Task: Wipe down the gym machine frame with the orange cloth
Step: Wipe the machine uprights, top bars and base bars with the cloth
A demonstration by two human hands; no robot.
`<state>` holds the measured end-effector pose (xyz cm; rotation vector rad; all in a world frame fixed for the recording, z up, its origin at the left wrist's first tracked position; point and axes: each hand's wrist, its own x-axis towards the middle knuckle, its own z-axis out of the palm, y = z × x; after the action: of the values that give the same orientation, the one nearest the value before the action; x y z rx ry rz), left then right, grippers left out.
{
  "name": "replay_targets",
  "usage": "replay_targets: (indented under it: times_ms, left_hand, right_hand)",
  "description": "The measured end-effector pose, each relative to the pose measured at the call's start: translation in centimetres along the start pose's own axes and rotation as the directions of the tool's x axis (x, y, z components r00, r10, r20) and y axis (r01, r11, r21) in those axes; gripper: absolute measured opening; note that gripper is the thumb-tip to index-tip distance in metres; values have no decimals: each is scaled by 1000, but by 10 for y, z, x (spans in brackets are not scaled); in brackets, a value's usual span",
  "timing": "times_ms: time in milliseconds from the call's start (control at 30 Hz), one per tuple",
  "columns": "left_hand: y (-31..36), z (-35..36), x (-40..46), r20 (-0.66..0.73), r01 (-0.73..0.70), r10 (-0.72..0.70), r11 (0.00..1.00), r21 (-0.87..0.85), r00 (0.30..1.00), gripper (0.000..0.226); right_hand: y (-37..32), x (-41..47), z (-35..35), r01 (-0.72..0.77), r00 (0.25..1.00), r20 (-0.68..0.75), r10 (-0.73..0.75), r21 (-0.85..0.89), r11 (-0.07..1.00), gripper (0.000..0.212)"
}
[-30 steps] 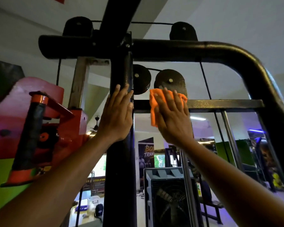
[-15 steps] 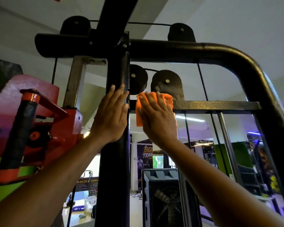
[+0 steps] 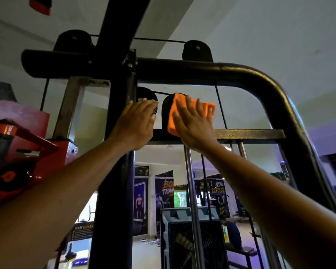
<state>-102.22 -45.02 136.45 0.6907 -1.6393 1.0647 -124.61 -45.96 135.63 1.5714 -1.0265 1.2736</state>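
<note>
Orange cloth [image 3: 190, 111] flat against pulley plate [image 3: 168, 111] above black crossbar [image 3: 248, 133], pinned under right hand [image 3: 194, 125], fingers straight, slightly spread. Left hand [image 3: 136, 125] flat on black upright post [image 3: 116, 171], fingers straight, together

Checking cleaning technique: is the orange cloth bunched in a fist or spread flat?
Spread flat. The right hand presses the orange cloth against the pulley plate with straight fingers; cloth edges show around them.
</note>
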Motion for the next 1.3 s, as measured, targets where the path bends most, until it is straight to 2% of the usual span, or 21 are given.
replay_targets:
  times_ms: [133, 267, 467, 600, 700, 900, 1000, 1133, 1300]
  left_hand:
    - [-8, 7, 11, 24, 32, -34, 994, 104, 999, 54]
    - [-12, 14, 7, 64, -47, 33, 972, 232, 997, 57]
    - [-13, 14, 5, 91, -36, 13, 968, 248, 996, 63]
    - [-14, 14, 4, 111, -44, 16, 966, 255, 994, 65]
    - [-17, 16, 4, 130, -60, 29, 968, 244, 991, 63]
    - [-17, 17, 3, 119, -53, 27, 974, 222, 993, 63]
    - [-15, 15, 2, 123, -43, 18, 979, 201, 992, 63]
    - [-11, 10, -2, 153, -72, 46, 982, 173, 987, 69]
    - [-2, 5, -22, 199, -55, 58, 998, -23, 978, 71]
  right_hand:
    - [-5, -17, 20, 56, 998, -6, -57, -50, 997, 71]
    - [1, -27, 22, 142, 990, 14, -142, -80, 987, 73]
    - [-11, 29, 18, 38, 999, -28, -40, -76, 996, 74]
    - [4, -20, 25, 187, 981, -20, -191, -108, 976, 70]
    - [21, -25, 22, 220, 975, 17, -219, -127, 967, 70]
    - [1, 29, 18, 94, 995, -16, -95, -63, 994, 70]
    - [2, -4, 21, 113, 993, -31, -115, -45, 993, 69]
    - [22, -59, 11, 180, 984, 29, -178, -84, 980, 65]
    - [53, -74, -20, 125, 987, 101, -122, -22, 992, 67]
